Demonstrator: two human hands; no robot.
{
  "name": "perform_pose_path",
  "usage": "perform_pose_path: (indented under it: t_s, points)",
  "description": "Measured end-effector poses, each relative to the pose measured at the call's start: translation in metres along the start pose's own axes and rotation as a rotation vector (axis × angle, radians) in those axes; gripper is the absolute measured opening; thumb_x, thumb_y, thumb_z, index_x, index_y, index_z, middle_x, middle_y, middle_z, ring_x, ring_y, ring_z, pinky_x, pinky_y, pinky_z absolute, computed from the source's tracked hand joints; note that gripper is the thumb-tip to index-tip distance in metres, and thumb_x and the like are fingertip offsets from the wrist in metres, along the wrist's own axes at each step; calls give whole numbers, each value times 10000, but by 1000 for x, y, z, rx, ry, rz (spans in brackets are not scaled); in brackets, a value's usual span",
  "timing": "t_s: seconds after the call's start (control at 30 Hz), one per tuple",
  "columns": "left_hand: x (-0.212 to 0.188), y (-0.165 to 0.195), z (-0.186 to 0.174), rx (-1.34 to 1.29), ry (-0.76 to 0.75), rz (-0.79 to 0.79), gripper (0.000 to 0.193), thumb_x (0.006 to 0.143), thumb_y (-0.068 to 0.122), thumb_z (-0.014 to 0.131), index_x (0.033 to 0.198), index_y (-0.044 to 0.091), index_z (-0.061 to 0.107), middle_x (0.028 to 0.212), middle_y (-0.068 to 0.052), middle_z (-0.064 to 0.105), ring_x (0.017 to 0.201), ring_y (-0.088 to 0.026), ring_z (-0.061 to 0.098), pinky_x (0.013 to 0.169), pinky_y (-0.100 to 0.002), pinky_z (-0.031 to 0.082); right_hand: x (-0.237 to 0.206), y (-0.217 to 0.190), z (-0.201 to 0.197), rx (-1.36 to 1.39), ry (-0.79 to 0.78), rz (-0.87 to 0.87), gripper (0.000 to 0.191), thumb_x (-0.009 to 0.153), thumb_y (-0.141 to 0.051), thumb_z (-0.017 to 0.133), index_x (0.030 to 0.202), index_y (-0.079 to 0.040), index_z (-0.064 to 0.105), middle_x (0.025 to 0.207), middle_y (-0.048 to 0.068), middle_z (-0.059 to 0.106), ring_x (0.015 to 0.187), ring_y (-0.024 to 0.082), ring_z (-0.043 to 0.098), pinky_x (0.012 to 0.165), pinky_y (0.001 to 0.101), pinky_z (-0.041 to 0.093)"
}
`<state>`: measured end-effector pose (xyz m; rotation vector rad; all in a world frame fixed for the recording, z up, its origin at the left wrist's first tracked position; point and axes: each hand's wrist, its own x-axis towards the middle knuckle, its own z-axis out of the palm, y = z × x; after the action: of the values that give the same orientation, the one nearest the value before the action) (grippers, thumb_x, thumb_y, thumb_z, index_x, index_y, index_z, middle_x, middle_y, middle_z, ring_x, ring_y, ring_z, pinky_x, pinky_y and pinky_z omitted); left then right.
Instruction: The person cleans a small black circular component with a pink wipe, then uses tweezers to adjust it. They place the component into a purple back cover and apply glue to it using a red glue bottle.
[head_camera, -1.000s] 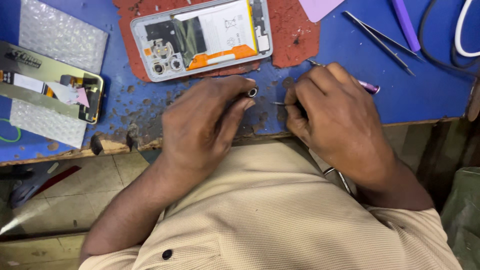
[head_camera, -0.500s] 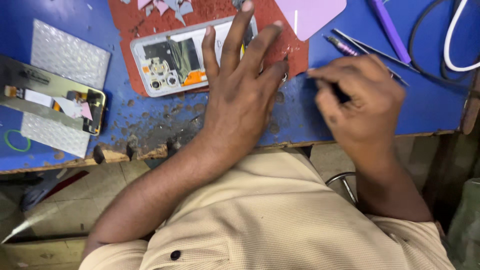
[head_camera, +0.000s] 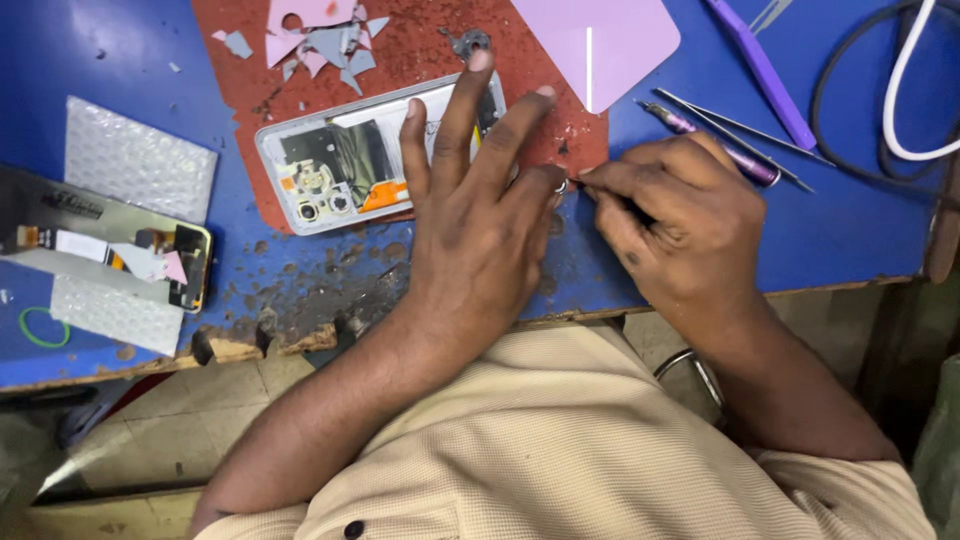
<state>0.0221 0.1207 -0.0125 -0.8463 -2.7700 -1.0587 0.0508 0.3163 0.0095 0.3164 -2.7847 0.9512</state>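
A worn blue table (head_camera: 860, 230) with a red mat (head_camera: 400, 60) on it, seen from my head camera.

My left hand (head_camera: 480, 230) lies flat with fingers spread open over the opened phone (head_camera: 350, 165) on the mat. My right hand (head_camera: 680, 225) sits just beside it, fingers pinched shut on a thin tool I can barely see, near the table's front edge. The blue top is free to the right of it. Half a second ago both hands were almost the same; now the view sits a little lower.

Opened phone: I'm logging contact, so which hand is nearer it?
Left. The left hand lies on the opened phone; the right hand is beside it.
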Motion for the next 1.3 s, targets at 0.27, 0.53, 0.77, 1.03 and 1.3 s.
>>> perform_pose_path:
  t_s: [0.27,0.53,0.77,1.03,1.3]
  points:
    - [7,8,-9,-18,-15,-51,53,944,118,788,963,78,760,1509,-117,491,1535,-410,217,1228,-706,156,-3,0,-4,51,-43,-7,164,937,20,813,1083,-19,749,978,82,705,870,206,655,760,299,535]
    - [7,8,-8,19,-23,-40,45,934,125,794,924,89,769,1523,-101,493,1541,-409,225,1238,-717,146,3,-6,-7,30,-37,-47,206,876,53,796,1066,3,736,973,103,690,860,237,640,758,340,528]
    - [5,8,-5,32,-28,-42,60,944,102,786,906,80,746,1536,-95,489,1552,-404,220,1246,-717,156,4,-7,-6,-9,-40,-56,215,861,53,799,1061,4,737,967,106,687,847,244,632,753,352,522]
    - [4,8,-6,27,-34,-35,81,985,115,792,946,69,738,1541,-100,486,1550,-410,220,1245,-714,163,1,-7,-6,18,-49,-39,220,891,62,783,1098,-1,739,986,97,686,869,235,633,769,343,525]
    - [4,9,-6,19,-39,-51,107,968,160,819,957,86,743,1524,-93,492,1535,-411,232,1235,-696,162,-2,-6,-4,-13,-32,-43,205,895,68,785,1083,-1,741,1002,102,695,892,242,642,777,336,534]
